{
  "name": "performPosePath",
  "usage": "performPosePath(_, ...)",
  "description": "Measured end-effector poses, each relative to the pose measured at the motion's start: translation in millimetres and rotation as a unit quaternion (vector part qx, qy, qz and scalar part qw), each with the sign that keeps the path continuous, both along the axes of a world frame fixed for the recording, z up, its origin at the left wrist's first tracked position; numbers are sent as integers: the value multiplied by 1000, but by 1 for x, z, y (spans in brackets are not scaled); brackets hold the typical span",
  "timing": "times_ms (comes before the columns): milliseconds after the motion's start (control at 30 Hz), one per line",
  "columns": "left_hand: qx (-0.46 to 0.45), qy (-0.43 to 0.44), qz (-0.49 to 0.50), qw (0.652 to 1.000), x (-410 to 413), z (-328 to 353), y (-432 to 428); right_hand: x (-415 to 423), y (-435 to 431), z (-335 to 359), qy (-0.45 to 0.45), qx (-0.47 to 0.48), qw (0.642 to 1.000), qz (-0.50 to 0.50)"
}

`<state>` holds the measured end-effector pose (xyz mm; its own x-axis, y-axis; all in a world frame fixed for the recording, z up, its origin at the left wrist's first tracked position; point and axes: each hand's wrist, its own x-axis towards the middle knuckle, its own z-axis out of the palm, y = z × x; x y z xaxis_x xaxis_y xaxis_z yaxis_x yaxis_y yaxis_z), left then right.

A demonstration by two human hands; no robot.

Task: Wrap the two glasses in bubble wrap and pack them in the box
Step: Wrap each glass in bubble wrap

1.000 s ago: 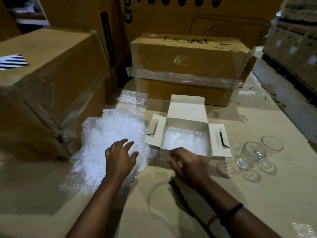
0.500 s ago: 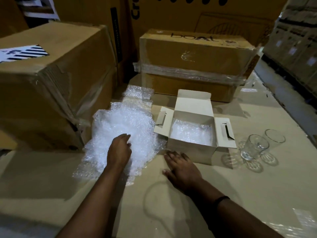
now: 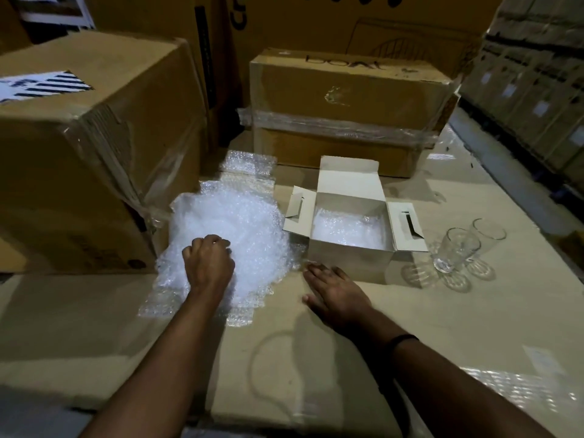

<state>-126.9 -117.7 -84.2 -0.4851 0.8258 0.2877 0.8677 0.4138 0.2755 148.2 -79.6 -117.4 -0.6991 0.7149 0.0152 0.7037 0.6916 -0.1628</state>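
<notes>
Right now your left hand [image 3: 208, 263] sits on the crumpled heap of clear bubble wrap [image 3: 243, 219]. Its fingers are curled down into the plastic, gripping a bunch of it near the heap's front edge. Your right hand [image 3: 336, 289] lies palm down on the brown cardboard-covered tabletop [image 3: 284, 358], fingers straight and holding nothing. Its fingertips [image 3: 313, 270] are near the front left corner of the small white cardboard box [image 3: 347, 259] and the rim of the heap. A black band [image 3: 404, 339] circles that wrist.

The box stands open just to the right of the heap, with its lid flap raised at the back and its two side flaps spread outward. A sheet of bubble wrap lining [image 3: 344, 230] lies inside it.

The two clear drinking glasses stand unwrapped on the tabletop to the right of the box, apart from both your hands. The nearer glass [image 3: 456, 249] is just beside the right flap, and the farther glass [image 3: 489, 229] is close behind it.

A large brown carton [image 3: 79, 159] stands to the left of the heap. A second brown carton banded with clear film [image 3: 347, 99] stands behind the box.
</notes>
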Motion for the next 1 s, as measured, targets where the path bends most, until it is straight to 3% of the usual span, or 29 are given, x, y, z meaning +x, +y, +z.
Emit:
performPosePath(200, 74, -34, 2, 997, -1, -1, -7, 0, -2, 0, 5, -9, 1000, -9)
performPosePath(333, 31, -53, 113, 992, -12, 13, -11, -1, -2, 0, 2, -12, 1000, -11)
performPosePath(400, 26, -74, 111, 991, -21, 13, -13, -1, -1, 1, 3, -19, 1000, -16)
performPosePath(567, 168, -80, 37, 982, -27, 17, -16, 1, -2, 7, 39, -41, 998, -23)
performPosePath(733, 315, -134, -54, 938, -7, 30, -25, 3, -4, 12, 116, -71, 990, -29)
performPosePath(867, 337, -261, -74, 902, 22, 44, -35, 9, -6, 27, 315, -160, 925, -137)
performPosePath(1000, 304, -554, -144, 761, 41, 72, -44, 5, -1, 51, 405, -200, 882, -133)
